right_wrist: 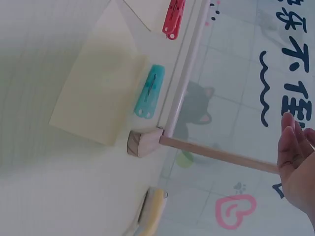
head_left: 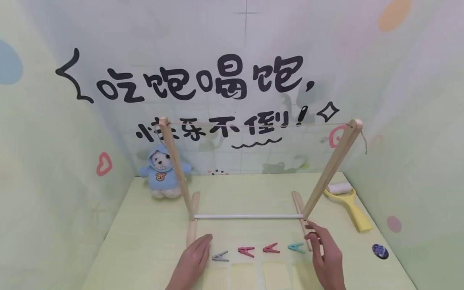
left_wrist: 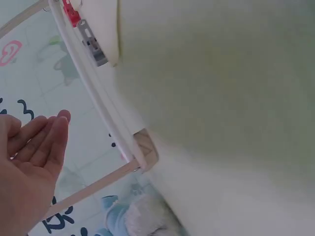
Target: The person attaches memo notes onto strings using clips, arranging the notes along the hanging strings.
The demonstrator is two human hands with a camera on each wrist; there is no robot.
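1. Left hand point(head_left: 192, 259), fingers extended, is near the grey clothespin point(head_left: 220, 256) and wooden frame point(head_left: 331, 171).
2. Right hand point(head_left: 328, 255), fingers loosely bent, is beside the frame's right foot; contact is unclear.
3. Between the separated hands, four clothespins line up behind yellowish paper notes point(head_left: 243, 278).

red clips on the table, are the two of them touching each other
Apart: the head view shows bare tabletop between the left red clip and the right red clip.

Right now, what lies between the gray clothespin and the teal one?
In the head view, a red clothespin and a second red clothespin lie between them.
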